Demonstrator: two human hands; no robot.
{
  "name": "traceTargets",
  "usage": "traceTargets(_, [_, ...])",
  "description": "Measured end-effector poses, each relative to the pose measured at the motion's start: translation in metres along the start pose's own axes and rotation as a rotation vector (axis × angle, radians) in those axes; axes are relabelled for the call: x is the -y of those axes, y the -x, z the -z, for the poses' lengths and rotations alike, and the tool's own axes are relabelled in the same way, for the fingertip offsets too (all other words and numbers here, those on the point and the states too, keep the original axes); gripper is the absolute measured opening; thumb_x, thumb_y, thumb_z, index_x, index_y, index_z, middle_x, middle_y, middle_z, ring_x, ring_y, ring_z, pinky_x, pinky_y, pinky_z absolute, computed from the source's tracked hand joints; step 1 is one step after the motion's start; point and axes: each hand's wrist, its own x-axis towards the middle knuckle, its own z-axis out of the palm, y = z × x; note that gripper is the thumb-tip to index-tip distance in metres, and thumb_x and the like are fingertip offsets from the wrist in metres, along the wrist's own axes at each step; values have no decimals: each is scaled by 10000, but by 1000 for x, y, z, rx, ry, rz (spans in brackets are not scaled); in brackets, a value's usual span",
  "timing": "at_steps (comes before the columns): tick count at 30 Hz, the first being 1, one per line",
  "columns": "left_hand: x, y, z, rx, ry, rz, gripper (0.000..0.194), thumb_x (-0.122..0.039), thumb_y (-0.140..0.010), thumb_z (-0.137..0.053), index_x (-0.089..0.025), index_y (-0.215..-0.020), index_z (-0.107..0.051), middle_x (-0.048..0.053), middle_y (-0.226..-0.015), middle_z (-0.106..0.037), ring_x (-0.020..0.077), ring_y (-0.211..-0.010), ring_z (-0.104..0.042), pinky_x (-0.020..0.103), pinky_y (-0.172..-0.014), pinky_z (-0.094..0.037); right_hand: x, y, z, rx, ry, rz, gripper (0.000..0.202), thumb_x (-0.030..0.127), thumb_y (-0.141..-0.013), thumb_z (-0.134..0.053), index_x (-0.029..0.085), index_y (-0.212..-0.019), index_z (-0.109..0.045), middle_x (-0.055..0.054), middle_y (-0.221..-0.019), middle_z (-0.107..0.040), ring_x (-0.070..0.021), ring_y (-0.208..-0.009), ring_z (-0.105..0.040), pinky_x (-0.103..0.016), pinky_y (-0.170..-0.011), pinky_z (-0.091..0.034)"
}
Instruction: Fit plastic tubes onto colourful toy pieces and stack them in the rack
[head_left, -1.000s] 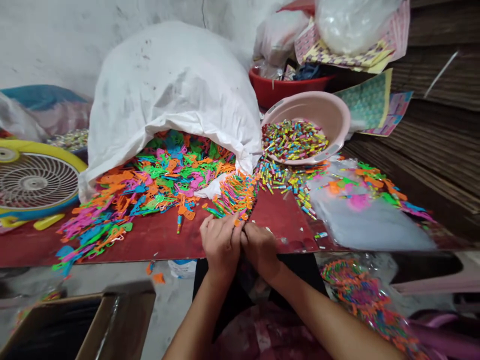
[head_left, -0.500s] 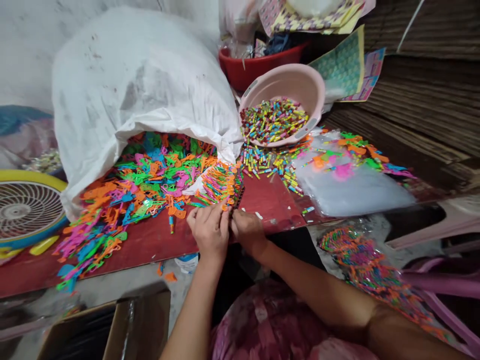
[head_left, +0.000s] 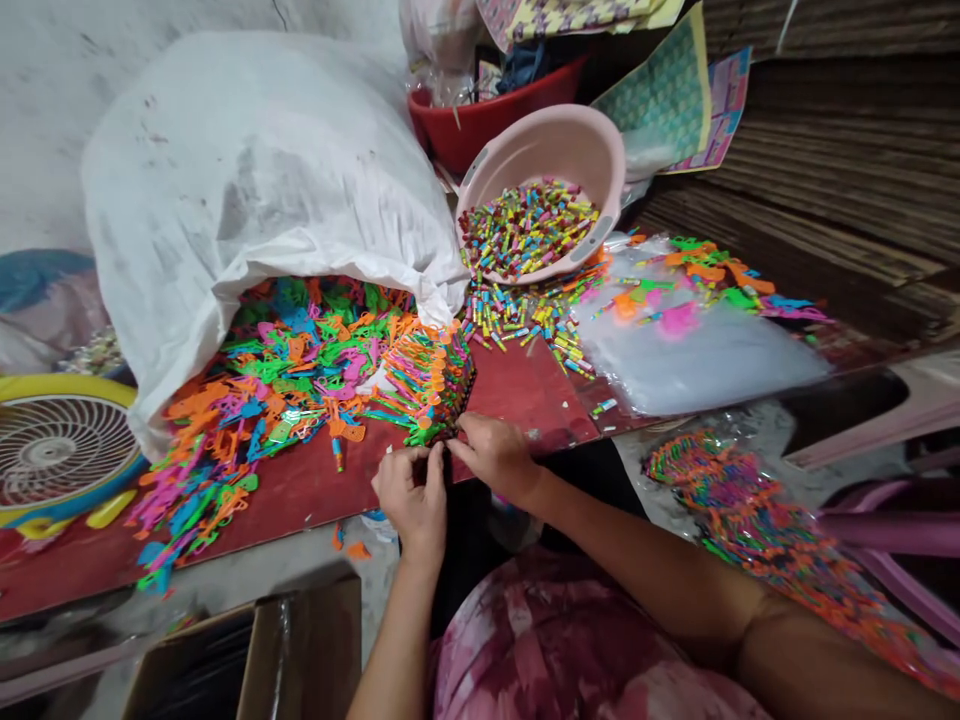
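So on the far left there's a round fan with a yellow and blue frame and a pale grille [head_left: 56, 455], sitting on a long dark red tabletop [head_left: 285, 500]. Next along is a huge, bulging white sack [head_left: 262, 170], lying mouth forward, with a messy heap of flat orange, green, blue and pink plastic pieces [head_left: 292, 370] spread out of it toward the front edge. Below the table on that side is an open brown cardboard box [head_left: 322, 640] with something dark inside.

Just right of the heap is a tightly lined-up row of colourful plastic pieces with rounded orange ends [head_left: 431, 370], running back from near the table's front edge. The person's left hand [head_left: 411, 497] is by the row's near end, fingers curled and thumb close to the index finger. The right hand [head_left: 499, 458] is right beside it, half closed, thumb and index reaching to that same end. Can't really tell if either one is gripping anything, too small to make out.

Further right, a tilted pale pink plastic basin [head_left: 540, 145] holds loads of tiny multicoloured tubes [head_left: 529, 230], with more scattered in front. Then clear plastic bags [head_left: 690, 370] lie flat, and low down are bundled colourful pieces [head_left: 757, 530].
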Motion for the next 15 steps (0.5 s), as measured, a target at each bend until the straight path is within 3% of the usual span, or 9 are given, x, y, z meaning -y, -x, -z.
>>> traceTargets(2, [5,2,-3,8,28,76,249,-435,-874,-635,-189,-841,-616,18,-827,-617,168,-795,-589,318,-792,-449,3,-2,-2,1,21,1,230,408,-934,-572,193,-893,-644,-54,-880,-714,-183,-779,-646,-276,-649,-352])
traceTargets(5, [20,-4,-3,25,13,150,385,-492,-810,-671,-165,-1003,-604,67,-961,-610,205,-873,-590,338,-789,-481,0,-2,-4,4,-10,3,142,311,-925,-581,190,-892,-648,-52,-879,-711,-177,-796,-645,-263,-673,-371])
traceTargets(7, [33,-12,-1,119,-28,162,486,-510,-800,-642,-146,-1118,-590,100,-1014,-616,238,-916,-591,371,-808,-491,-6,1,-2,-2,-80,29,80,219,-905,-575,193,-901,-650,-34,-864,-704,-166,-807,-640,-248,-696,-386])
traceTargets(9, [45,-21,1,276,-50,145,453,-507,-815,-573,-155,-1097,-619,101,-980,-639,257,-914,-599,398,-833,-491,-17,7,4,-21,-171,82,101,153,-882,-561,197,-901,-650,-14,-837,-692,-149,-797,-633,-232,-710,-400])
traceTargets(12, [58,-31,1,381,-56,184,411,-518,-772,-546,-183,-988,-647,91,-955,-649,262,-889,-624,384,-804,-508,-51,13,25,-129,-264,101,145,135,-890,-524,202,-891,-652,-4,-835,-688,-136,-806,-631,-224,-738,-426])
traceTargets(15, [65,-38,-3,428,-94,268,390,-536,-688,-573,-211,-894,-636,68,-889,-644,268,-809,-639,379,-725,-517,-110,9,59,-308,-223,-28,203,157,-909,-473,207,-921,-670,-10,-887,-705,-138,-840,-639,-237,-777,-451])
